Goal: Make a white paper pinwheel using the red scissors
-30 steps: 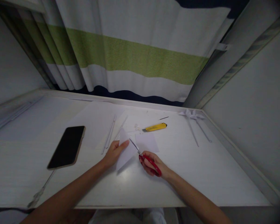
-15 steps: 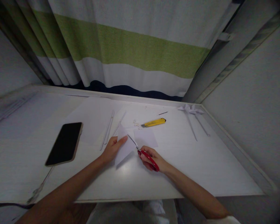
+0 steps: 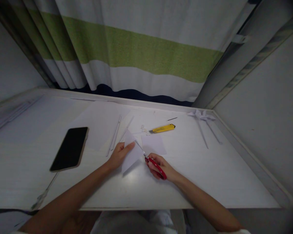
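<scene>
Below the frame's centre, the left hand is pinching a white paper, while the right hand is gripping red-handled scissors, their tips sitting by the left thumb. A yellow cutter is lying right of centre.

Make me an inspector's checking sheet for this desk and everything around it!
Surface: white desk, shiny patch near the front.
Job's things: white paper, held up; red-handled scissors, blades at the paper.
Clutter: phone; yellow cutter, blade showing; square sheet; thin strips; folded-paper pieces on stems.
Hands: left hand grips the paper; right hand holds the scissors' handles.
Cables: thin cord near the phone, bunched toward the front edge.
Surroundings: striped curtain behind, pale walls both sides.
</scene>
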`<control>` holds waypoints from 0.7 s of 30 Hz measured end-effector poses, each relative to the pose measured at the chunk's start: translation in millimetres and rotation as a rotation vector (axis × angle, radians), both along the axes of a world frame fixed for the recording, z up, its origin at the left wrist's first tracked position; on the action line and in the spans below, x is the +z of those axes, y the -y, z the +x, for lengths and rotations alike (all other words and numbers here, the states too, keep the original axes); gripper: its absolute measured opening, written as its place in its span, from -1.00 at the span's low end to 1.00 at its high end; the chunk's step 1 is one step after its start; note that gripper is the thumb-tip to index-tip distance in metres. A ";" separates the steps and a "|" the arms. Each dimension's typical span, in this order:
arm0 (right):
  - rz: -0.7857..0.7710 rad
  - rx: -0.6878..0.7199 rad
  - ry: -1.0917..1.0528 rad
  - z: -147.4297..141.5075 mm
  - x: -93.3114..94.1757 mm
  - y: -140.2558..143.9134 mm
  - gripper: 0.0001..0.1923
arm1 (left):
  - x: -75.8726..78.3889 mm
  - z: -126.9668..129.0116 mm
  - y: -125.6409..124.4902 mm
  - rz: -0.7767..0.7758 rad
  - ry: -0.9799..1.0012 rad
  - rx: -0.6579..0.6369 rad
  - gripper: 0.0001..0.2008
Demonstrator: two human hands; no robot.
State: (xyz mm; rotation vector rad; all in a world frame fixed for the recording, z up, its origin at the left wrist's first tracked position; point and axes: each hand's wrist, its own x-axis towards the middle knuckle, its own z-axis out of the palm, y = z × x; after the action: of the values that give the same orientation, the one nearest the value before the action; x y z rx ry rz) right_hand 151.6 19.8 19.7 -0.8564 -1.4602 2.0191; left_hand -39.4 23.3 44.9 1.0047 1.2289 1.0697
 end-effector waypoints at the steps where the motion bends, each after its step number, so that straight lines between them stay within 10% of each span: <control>1: 0.000 0.003 -0.002 -0.1 0.4 0.0 -0.69 | -0.3 -0.1 0.1 -0.001 0.003 -0.002 -0.65; 21: -0.014 0.024 -0.040 -2.2 6.9 3.1 -0.57 | 0.1 -0.3 1.2 0.014 0.030 -0.054 -0.64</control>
State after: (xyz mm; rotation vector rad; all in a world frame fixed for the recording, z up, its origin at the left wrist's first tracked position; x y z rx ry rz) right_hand 149.4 16.7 26.6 -0.8032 -1.4428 2.0544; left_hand -39.6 22.1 45.0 1.0233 1.1654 1.0488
